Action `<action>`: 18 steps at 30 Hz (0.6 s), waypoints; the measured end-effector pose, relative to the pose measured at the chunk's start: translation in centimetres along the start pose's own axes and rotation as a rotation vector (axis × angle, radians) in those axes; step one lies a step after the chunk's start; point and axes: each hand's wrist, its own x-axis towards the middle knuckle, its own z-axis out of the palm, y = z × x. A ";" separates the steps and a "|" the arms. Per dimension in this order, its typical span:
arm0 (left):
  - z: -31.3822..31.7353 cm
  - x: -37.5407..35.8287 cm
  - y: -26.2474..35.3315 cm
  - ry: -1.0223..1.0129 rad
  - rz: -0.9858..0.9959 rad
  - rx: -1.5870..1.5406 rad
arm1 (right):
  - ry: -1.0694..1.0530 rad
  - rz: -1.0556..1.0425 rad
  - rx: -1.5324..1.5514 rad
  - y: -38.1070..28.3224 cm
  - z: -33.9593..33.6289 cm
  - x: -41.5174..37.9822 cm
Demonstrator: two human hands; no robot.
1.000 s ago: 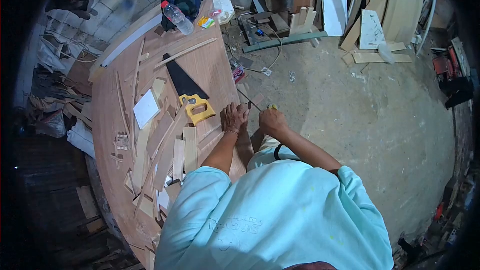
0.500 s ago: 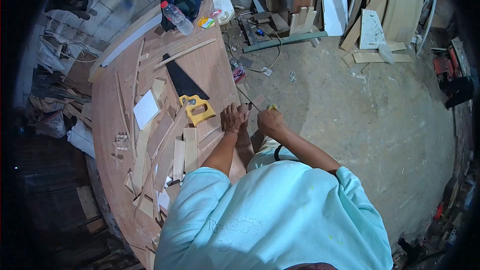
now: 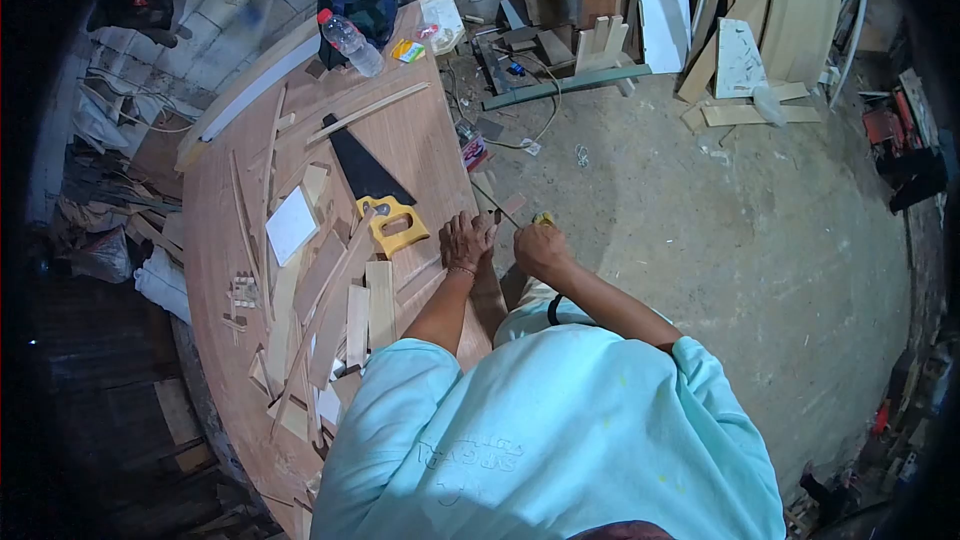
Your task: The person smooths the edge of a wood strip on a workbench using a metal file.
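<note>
Head view, looking straight down: at mid-frame the left hand (image 3: 467, 240) lies flat, fingers spread, pressing a narrow wood strip (image 3: 487, 285) against the right-hand edge of the bench (image 3: 215, 230). Just right of it, the right hand (image 3: 541, 249) is clenched around a small tool with a yellow bit showing at the top; what the tool is cannot be told. A thin dark line runs up-left from between the two hands, perhaps a blade or a rule. How far the work on the strip has got is too small to judge; it looks under way, not finished. Left of the hands lies a yellow-handled handsaw (image 3: 377, 192), untouched, among loose offcuts (image 3: 352, 315). A plastic bottle (image 3: 350, 40) sits at upper left.
</note>
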 end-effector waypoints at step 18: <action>-0.2 -0.1 0.0 -0.068 -0.041 0.024 | 0.026 -0.043 -0.020 0.4 2.7 1.5</action>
